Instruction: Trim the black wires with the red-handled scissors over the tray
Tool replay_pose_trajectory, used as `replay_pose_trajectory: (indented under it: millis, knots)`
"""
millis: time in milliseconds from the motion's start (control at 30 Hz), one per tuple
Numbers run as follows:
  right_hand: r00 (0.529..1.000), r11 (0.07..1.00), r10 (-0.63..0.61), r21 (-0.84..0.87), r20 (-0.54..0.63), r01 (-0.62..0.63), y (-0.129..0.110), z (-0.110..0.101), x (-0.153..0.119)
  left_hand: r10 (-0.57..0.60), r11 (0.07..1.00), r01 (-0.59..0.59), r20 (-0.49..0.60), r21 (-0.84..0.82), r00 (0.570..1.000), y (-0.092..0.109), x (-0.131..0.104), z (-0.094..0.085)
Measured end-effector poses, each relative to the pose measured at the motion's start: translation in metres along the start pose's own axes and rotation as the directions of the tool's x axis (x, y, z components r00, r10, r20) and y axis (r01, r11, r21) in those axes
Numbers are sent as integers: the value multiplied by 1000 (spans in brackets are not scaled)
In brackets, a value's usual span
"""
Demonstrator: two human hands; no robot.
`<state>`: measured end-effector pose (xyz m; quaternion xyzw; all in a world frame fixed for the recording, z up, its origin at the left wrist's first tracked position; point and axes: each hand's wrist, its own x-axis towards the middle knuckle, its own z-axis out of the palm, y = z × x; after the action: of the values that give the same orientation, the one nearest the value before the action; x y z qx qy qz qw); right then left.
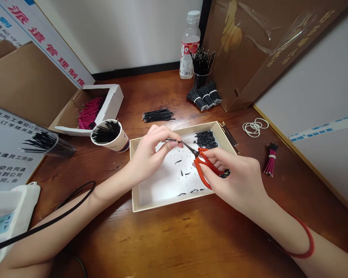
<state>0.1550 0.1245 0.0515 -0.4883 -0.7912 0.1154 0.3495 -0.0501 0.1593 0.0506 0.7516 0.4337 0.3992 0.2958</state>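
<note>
My left hand [155,148] pinches a thin black wire [171,140] between thumb and fingertips, over a shallow cream box [135,197]. My right hand [234,173] is wrapped round the red handles of small scissors [203,162]. The dark blades point up and left, their tips at the wire's end by my left fingertips; whether they touch it is too small to tell. Inside the box, a heap of short black pieces [205,139] lies at the back right, and small black scraps [178,161] are scattered on its white bottom.
Behind the box lie black wires [158,115]. A paper cup [116,141] and a tipped clear cup [64,146] hold more at left. A bottle [190,46], wire bundles [204,96] and a large carton [249,50] stand behind. Rubber bands [253,127] lie right. A black cable [55,220] crosses my left forearm.
</note>
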Motion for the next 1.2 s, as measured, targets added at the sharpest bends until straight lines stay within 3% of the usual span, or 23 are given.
replay_pose_trajectory:
  millis: [1200]
  knots:
    - [1000,1000,15,25,8,-15,-2,-1,1,3,999,-2,4,-36,1000,1,-1,0]
